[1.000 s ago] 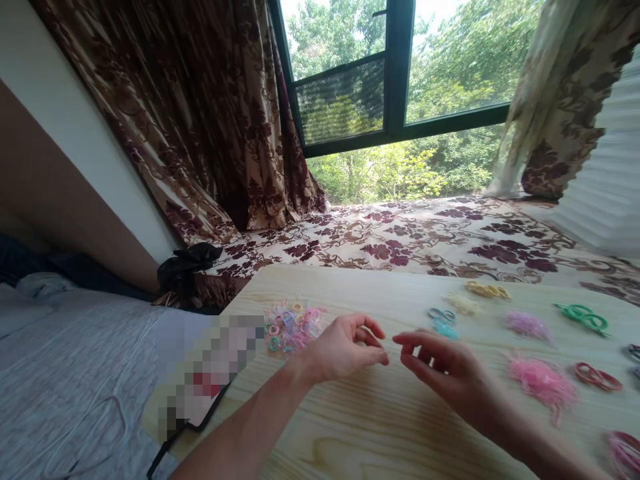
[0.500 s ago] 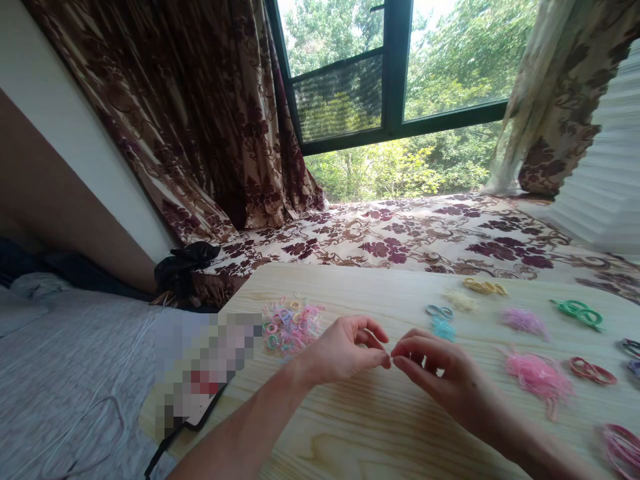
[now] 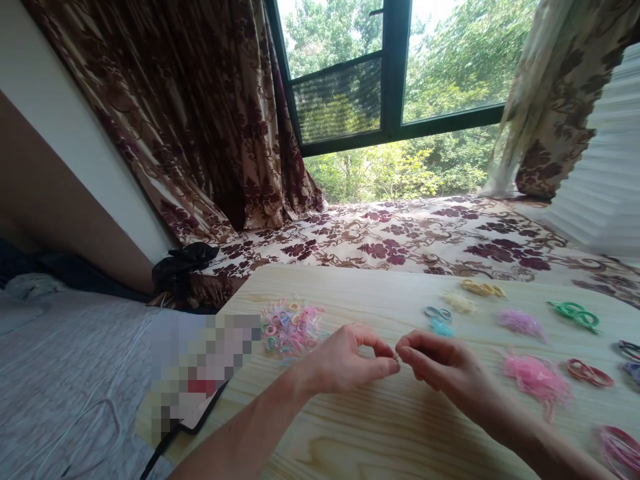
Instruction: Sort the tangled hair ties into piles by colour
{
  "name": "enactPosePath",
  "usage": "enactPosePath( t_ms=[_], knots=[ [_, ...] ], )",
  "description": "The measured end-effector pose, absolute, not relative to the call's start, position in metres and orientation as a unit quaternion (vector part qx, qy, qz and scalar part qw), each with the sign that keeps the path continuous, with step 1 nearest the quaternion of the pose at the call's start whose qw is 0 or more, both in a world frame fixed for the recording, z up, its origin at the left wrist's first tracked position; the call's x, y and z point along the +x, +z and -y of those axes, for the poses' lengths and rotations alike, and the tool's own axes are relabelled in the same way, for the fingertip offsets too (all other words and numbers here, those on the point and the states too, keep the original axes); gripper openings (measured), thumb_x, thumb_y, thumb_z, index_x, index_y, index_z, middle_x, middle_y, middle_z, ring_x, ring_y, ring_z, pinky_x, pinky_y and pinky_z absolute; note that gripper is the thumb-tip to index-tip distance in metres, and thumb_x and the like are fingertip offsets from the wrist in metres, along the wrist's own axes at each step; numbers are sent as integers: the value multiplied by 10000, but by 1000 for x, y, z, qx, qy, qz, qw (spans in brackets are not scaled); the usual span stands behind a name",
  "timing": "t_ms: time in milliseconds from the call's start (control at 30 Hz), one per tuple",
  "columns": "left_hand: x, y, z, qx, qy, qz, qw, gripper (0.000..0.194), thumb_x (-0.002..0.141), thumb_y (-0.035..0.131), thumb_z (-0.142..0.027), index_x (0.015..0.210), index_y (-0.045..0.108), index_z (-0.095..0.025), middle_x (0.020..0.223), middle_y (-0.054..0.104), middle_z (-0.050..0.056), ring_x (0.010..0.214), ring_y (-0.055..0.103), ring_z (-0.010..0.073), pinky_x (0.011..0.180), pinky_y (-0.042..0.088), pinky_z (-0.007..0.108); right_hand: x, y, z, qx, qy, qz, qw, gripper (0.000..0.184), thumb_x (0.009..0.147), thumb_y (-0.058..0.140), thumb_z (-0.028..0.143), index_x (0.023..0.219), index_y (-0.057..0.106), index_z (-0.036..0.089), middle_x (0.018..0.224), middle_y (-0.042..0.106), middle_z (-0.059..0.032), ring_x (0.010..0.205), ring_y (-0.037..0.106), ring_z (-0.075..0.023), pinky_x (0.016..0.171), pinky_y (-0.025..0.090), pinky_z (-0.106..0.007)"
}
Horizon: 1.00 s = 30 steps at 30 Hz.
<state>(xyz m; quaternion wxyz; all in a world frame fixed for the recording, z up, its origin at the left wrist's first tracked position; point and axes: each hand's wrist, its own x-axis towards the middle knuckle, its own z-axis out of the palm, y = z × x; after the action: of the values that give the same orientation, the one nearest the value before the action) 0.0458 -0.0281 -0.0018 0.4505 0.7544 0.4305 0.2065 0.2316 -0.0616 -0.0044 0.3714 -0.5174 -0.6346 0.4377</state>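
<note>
Both hands have come together since the earliest frame: the gap between their fingertips is closed to touching or nearly so. The left hand has thumb and forefinger pinched at the tips, apparently on a tiny pale item, too small to identify. The right hand has its fingers bent, tips drawn close and meeting the same spot; whether they also grip the item cannot be told. Both hands are above the table.

Status, as judged from the layout: separation by colour is partly done. Completed groups lie right of the hands:
- cyan pile, beside the blue tie;
- cream pile, near the yellow ties;
- lilac pile;
- pink pile, near the red tie.

The green tie has no small bands of its colour beside it.

Remaining: the mixed pile, beyond the left forearm, contains pink, green, yellow and violet bands, unsorted.
</note>
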Motion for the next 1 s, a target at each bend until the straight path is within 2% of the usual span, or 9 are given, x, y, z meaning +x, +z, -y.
enactPosePath(
  t_ms=[200, 300, 400, 567, 700, 800, 867, 1000],
  knots=[
    [45, 0, 28, 728, 199, -472, 455, 253, 760, 576, -371, 786, 718, -164, 794, 687, 10, 759, 601, 166, 665, 438, 229, 240, -17, 56, -514, 390, 673, 361, 331, 814, 561, 506, 791, 691, 202, 623, 587, 3, 571, 513, -128, 515, 425, -228],
    [43, 1, 27, 734, 198, -468, 450, 237, 750, 570, -347, 766, 714, -160, 827, 693, 10, 814, 600, 172, 741, 442, 236, 243, -20, 56, -503, 345, 693, 384, 299, 820, 583, 473, 897, 698, 208, 711, 646, -23, 611, 564, -146, 539, 469, -243],
    [43, 3, 27, 742, 188, -464, 445, 241, 742, 579, -360, 756, 713, -160, 849, 692, 11, 842, 603, 177, 794, 437, 247, 241, -20, 58, -473, 315, 714, 408, 237, 833, 597, 393, 950, 706, 219, 798, 664, -35, 606, 574, -131, 499, 465, -224],
    [45, 4, 28, 749, 176, -453, 450, 235, 742, 571, -346, 760, 716, -163, 860, 688, 7, 825, 603, 167, 781, 437, 236, 235, -26, 57, -412, 285, 757, 419, 167, 863, 556, 273, 883, 715, 225, 829, 661, -37, 591, 566, -111, 483, 443, -215],
    [44, 4, 28, 738, 179, -471, 449, 269, 748, 576, -387, 784, 717, -160, 806, 675, 2, 757, 583, 155, 685, 432, 226, 238, -29, 55, -415, 265, 765, 415, 191, 876, 550, 292, 777, 696, 217, 760, 640, -28, 575, 546, -112, 477, 425, -224],
    [43, 3, 25, 722, 191, -497, 442, 292, 764, 567, -401, 823, 719, -158, 733, 659, -3, 687, 568, 145, 629, 423, 227, 243, -25, 53, -433, 250, 761, 414, 213, 877, 553, 337, 767, 685, 212, 765, 643, -34, 567, 541, -113, 474, 431, -228],
    [41, 2, 21, 714, 226, -517, 414, 269, 772, 566, -379, 822, 714, -160, 746, 671, -1, 720, 585, 151, 656, 438, 228, 249, -22, 51, -450, 230, 756, 415, 233, 879, 544, 365, 778, 684, 209, 772, 645, -41, 568, 543, -116, 473, 440, -230],
    [36, -7, 12, 741, 310, -516, 297, 175, 787, 547, -253, 764, 697, -167, 863, 700, 19, 898, 603, 172, 836, 439, 250, 273, -15, 41, -503, 155, 749, 402, 259, 862, 524, 385, 778, 696, 212, 792, 651, -45, 618, 574, -133, 519, 468, -243]
  ],
)
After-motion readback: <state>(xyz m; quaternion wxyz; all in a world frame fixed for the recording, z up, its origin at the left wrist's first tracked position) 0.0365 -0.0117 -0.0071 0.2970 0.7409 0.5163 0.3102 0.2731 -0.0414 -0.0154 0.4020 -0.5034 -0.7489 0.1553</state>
